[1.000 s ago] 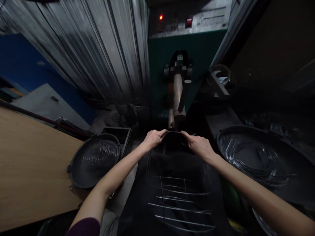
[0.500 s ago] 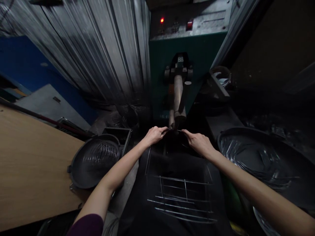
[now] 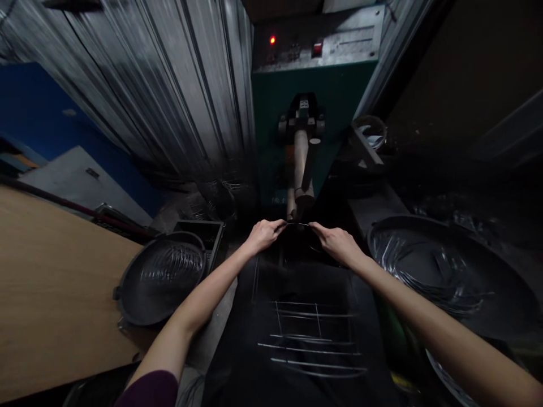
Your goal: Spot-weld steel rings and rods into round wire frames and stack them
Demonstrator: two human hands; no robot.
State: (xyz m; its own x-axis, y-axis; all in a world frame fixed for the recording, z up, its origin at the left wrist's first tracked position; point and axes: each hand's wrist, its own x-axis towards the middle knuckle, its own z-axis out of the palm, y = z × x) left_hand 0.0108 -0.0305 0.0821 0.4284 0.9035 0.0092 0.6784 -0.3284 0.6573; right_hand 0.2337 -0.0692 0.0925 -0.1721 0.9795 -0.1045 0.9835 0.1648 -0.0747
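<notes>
A thin metal wire [image 3: 299,224] spans the short gap between my two hands, at the lower tip of the machine's electrode arms [image 3: 300,195]. My left hand [image 3: 265,234] pinches the wire's left end. From the right, my right hand [image 3: 338,242] pinches the other end between thumb and fingers. How the wire runs on below my hands is too dark to make out. Below, a wire rack [image 3: 316,339] of crossing rods lies over the dark cloth on my lap, slightly blurred.
A green machine [image 3: 271,118] with a lit red lamp [image 3: 272,40] stands straight ahead. To the left is a round black pan [image 3: 127,294] with curved wires, beside a wooden board [image 3: 55,282]. To the right, a larger black pan [image 3: 504,271] holds bundled wires.
The view has shifted slightly, so the machine and the right pan appear further left. Both hands keep their pinch on the wire at the electrode tip.
</notes>
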